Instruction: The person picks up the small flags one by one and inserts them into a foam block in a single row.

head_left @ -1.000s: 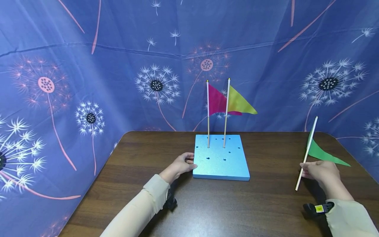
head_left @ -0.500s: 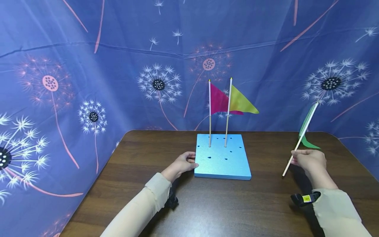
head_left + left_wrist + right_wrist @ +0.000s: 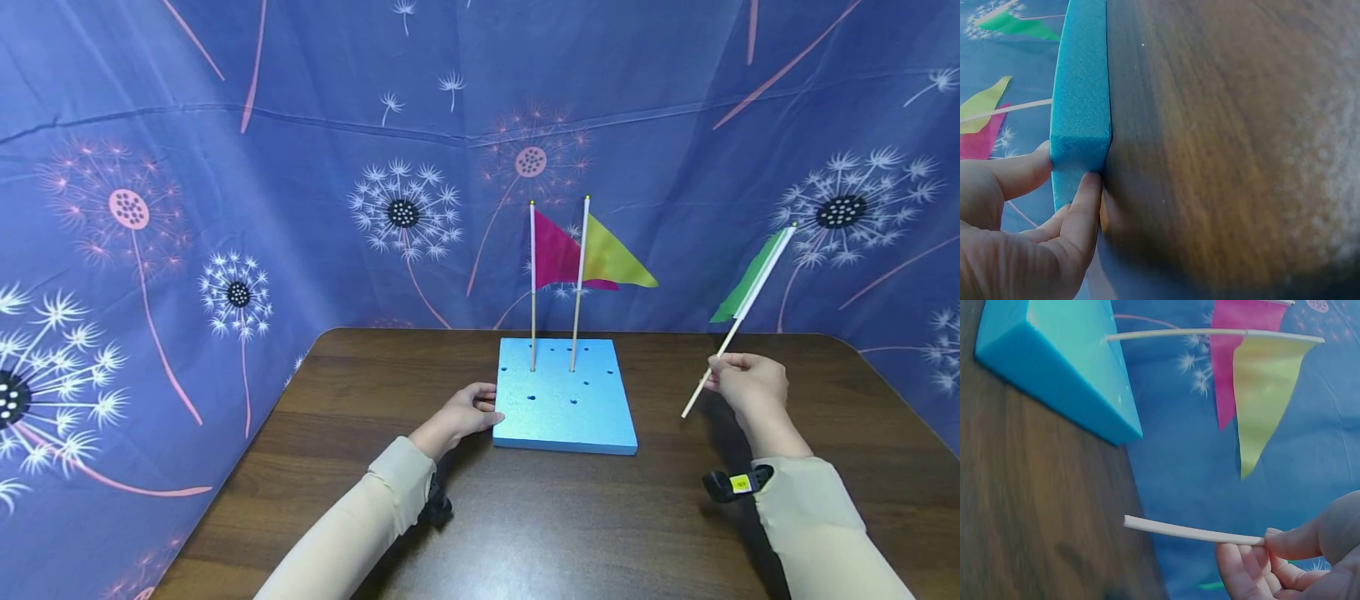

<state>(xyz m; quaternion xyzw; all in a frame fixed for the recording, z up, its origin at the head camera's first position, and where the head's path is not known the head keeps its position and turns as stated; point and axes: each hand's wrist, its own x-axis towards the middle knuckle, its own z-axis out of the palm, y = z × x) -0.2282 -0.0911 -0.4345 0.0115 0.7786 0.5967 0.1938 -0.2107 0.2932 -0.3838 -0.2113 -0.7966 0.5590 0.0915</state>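
Note:
On the table lies a blue foam block (image 3: pixel 562 417) with small holes in its top. Two triangular flags stand upright in it, a magenta flag (image 3: pixel 551 250) and a yellow flag (image 3: pixel 611 257). My left hand (image 3: pixel 467 414) holds the block by its left edge; the left wrist view has the thumb and fingers at a corner of the blue block (image 3: pixel 1079 125). Right of the block, above the table, my right hand (image 3: pixel 752 387) pinches the lower stick of a green flag (image 3: pixel 750 279). That stick leans, its top to the right. The right wrist view has its bare lower end (image 3: pixel 1191 532) pointing towards the block.
The brown wooden table (image 3: pixel 360 383) reaches back to a blue dandelion-print cloth (image 3: pixel 315 83) hanging behind it. Black wrist cameras sit on both wrists, the right one (image 3: pixel 723 485) with a yellow label.
My right hand has moved left and away from me with the green flag, whose cloth has swung from the stick's right side to its left. My left hand stays at the block.

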